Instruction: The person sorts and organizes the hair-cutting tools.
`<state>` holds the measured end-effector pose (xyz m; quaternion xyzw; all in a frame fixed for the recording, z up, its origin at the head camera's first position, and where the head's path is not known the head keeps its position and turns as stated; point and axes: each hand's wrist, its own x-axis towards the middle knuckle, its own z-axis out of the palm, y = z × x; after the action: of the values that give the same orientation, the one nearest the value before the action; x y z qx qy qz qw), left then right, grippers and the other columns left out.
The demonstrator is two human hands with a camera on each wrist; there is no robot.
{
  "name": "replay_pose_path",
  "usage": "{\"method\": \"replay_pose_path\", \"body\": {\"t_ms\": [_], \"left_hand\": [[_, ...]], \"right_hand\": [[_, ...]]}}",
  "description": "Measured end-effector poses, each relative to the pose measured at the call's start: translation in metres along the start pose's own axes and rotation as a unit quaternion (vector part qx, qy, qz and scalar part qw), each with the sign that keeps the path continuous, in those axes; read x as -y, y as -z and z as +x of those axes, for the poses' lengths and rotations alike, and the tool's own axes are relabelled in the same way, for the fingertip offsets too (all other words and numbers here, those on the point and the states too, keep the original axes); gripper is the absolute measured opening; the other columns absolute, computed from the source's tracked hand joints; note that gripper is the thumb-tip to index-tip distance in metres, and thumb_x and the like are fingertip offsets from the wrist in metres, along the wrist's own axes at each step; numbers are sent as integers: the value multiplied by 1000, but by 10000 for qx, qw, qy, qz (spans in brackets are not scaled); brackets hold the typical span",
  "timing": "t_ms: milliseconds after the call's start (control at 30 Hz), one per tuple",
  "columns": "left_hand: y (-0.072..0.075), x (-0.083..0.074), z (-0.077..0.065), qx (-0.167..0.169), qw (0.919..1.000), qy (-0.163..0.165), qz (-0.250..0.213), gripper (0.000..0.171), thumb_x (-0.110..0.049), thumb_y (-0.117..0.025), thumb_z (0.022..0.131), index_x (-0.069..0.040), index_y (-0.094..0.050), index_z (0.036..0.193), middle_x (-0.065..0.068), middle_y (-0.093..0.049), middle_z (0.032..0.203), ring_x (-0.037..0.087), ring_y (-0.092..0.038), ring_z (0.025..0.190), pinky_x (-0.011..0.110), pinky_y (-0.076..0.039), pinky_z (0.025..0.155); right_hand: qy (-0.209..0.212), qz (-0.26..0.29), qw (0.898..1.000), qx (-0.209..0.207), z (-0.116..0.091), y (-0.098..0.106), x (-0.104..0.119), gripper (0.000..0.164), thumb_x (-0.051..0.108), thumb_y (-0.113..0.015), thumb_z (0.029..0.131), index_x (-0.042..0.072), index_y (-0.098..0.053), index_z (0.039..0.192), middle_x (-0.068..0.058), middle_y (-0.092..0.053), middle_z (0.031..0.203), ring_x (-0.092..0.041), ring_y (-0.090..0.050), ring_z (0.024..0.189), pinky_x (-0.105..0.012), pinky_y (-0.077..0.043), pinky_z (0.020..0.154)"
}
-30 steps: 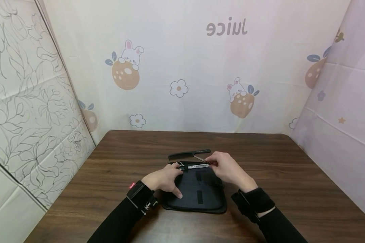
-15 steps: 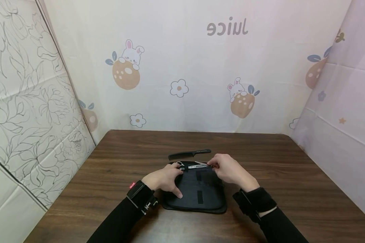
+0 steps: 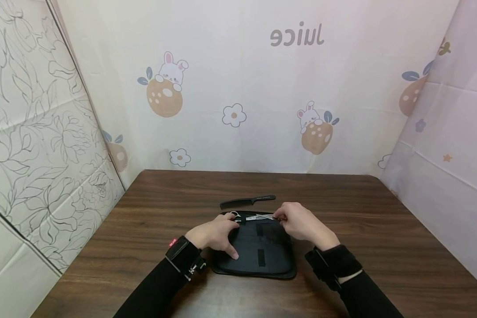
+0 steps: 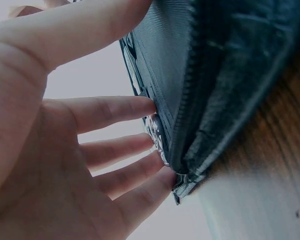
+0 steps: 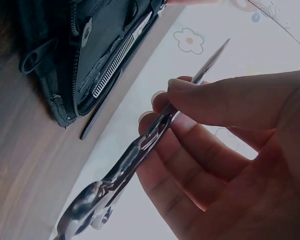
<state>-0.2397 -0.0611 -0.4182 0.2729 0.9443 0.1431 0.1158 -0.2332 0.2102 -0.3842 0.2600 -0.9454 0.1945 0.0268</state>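
Observation:
My right hand (image 3: pixel 298 225) pinches a pair of shiny metal scissors (image 5: pixel 145 137) between thumb and fingers. In the right wrist view the pointed blades stick out past the thumb, and the handle end hangs at the lower left. A black zip case (image 3: pixel 246 254) lies flat on the table. Thinning scissors (image 3: pixel 252 218) with a toothed blade (image 5: pixel 112 67) lie along its far edge, tucked under a strap. My left hand (image 3: pixel 214 234) rests spread on the case's left side, fingertips at the finger rings of the thinning scissors. The held scissors hover over the toothed blade's right end.
A black comb (image 3: pixel 238 203) lies on the brown wooden table (image 3: pixel 175 194) just beyond the case. A zip pull (image 5: pixel 37 55) hangs at the case's edge. Printed curtains (image 3: pixel 238 79) stand behind and at both sides of the table.
The scissors in my right hand have turned: their tip, first pointing up-left toward the comb, now lies low over the thinning scissors. The left hand, case and comb stay put.

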Motion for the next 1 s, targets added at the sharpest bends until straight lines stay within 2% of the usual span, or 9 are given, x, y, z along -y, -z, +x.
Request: {"method": "replay_pose_path", "body": {"t_ms": [300,600,1000], "left_hand": [[0,-1,1,33,10000,26,30,82,-42,-91,76,-11,-57,144,9,-32,162,29,-30,148,47,-40,110],[0,-1,1,35,10000,32,33,82,-42,-91,75,-11,-57,144,9,-33,161,29,-30,148,47,-40,110],[0,-1,1,23,10000,39,67,82,-43,-91,75,-10,-58,143,10,-33,161,29,-32,146,47,-41,110]], "right_hand": [[-249,-136,9994,194,0,3,0,23,-8,-61,92,2,-78,105,-5,-67,96,-16,-54,80,-35,-47,70],[-307,-172,9988,354,-3,9,-3,26,-10,-57,91,2,-78,104,-7,-68,97,-19,-53,79,-35,-42,67],[-489,-230,9973,500,-4,12,-7,27,-10,-57,90,2,-77,105,-7,-69,99,-19,-54,79,-35,-43,67]]}}
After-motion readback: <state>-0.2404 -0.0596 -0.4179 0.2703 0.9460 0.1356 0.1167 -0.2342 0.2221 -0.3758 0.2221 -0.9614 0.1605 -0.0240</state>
